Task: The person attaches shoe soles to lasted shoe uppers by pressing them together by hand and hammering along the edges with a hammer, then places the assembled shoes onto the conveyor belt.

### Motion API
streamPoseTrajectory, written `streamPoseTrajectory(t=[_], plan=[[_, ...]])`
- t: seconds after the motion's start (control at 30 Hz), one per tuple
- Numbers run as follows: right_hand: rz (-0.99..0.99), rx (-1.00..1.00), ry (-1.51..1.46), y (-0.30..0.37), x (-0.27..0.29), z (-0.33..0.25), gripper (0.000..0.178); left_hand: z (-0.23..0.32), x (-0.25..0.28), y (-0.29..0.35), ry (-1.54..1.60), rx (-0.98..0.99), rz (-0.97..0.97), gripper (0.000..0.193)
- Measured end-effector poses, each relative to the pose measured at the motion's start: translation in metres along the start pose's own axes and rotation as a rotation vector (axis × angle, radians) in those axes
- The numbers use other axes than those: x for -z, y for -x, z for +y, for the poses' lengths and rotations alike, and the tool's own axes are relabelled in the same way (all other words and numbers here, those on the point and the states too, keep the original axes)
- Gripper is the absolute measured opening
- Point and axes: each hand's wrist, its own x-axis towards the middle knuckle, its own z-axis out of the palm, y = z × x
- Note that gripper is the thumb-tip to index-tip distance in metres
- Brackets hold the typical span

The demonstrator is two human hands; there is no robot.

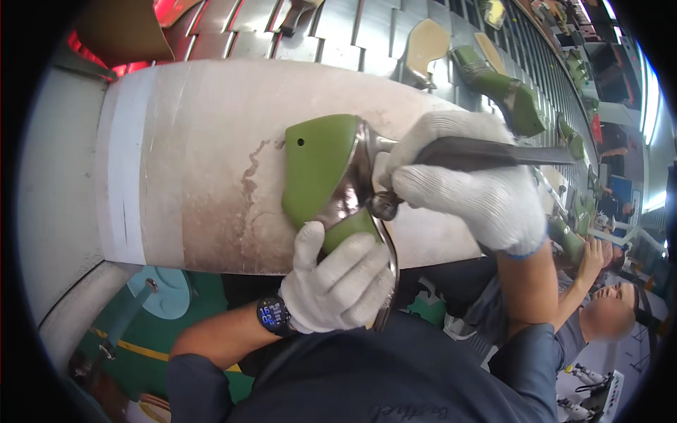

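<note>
A green shoe last [321, 158] with a shiny dark shoe upper [345, 194] over it lies above the worktable, its heel end pointing away from me. My left hand [338, 278], in a white knit glove, is closed round the near part of the last and upper. In its white glove, my right hand [465, 183] grips lasting pliers [465, 151] by their dark handle. The metal head of the pliers, with a round knob, meets the right edge of the upper. The exact contact of the jaws is hidden by the glove.
A pale, stained worktable [211, 162] spans the front. Behind it runs a slatted metal conveyor [360, 32], carrying another green last [497, 88] and a tan insole piece [427, 46]. A co-worker [599, 317] sits at the right. A light-blue stool [162, 292] stands below left.
</note>
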Motion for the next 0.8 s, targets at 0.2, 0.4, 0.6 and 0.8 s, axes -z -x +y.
streamPoseTrajectory(t=[0.2, 0.4, 0.6, 0.8], plan=[[0.143, 0.183, -0.07, 0.041, -0.009, 0.046, 0.016, -0.002, 0.006, -0.002, -0.029, -0.05, 0.056, 0.054], [0.492, 0.424, 1.02, 0.08, 0.011, 0.074, 0.042, -0.009, 0.053, -0.013, 0.577, 0.665, 0.421, 0.077], [0.196, -0.099, -0.896, 0.091, -0.047, 0.081, 0.072, -0.05, 0.101, -0.016, 1.461, 0.801, 0.361, 0.075], [0.138, 0.23, -1.386, 0.086, -0.085, 0.074, 0.062, -0.065, 0.087, -0.051, 0.733, 0.954, -0.034, 0.066]])
